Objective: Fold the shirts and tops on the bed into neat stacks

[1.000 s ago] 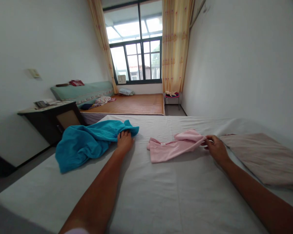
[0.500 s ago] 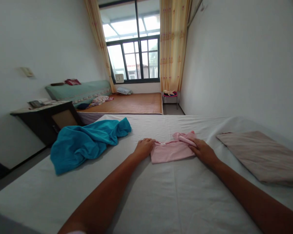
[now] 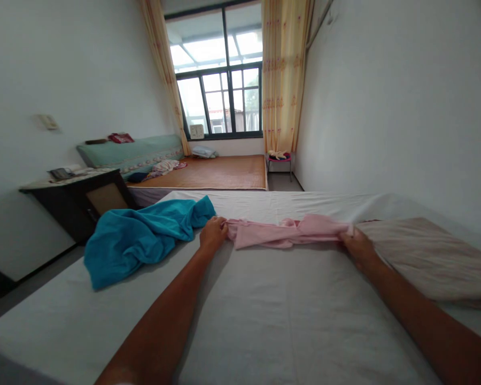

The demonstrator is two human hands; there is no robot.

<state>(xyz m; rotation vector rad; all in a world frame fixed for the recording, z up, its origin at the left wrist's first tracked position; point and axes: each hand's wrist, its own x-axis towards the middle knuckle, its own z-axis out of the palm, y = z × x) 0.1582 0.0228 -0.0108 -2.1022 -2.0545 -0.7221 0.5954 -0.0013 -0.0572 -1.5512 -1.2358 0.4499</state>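
Note:
A pink cloth garment [image 3: 280, 234] stretches sideways across the white-sheeted bed [image 3: 264, 310], partly folded and bunched along its length. Its left end is pinched in my left hand [image 3: 214, 233], close to the tip of a crumpled turquoise cloth [image 3: 144, 232]. My right hand [image 3: 357, 245] grips the right end, beside a folded beige-striped cloth [image 3: 428, 256]. What kind of garment the pink piece is, I cannot tell.
A dark cabinet [image 3: 76, 198] stands at the left, with small items on top. Beyond the near bed lies another bed with a brown mat [image 3: 228, 170]. A small pink stool [image 3: 279, 158] stands by the right wall, under the yellow curtain [image 3: 282, 80].
Both hands have moved apart, the left one leftward and the right one rightward. Between them the pink garment has gone from a compact bundle to a long, stretched strip.

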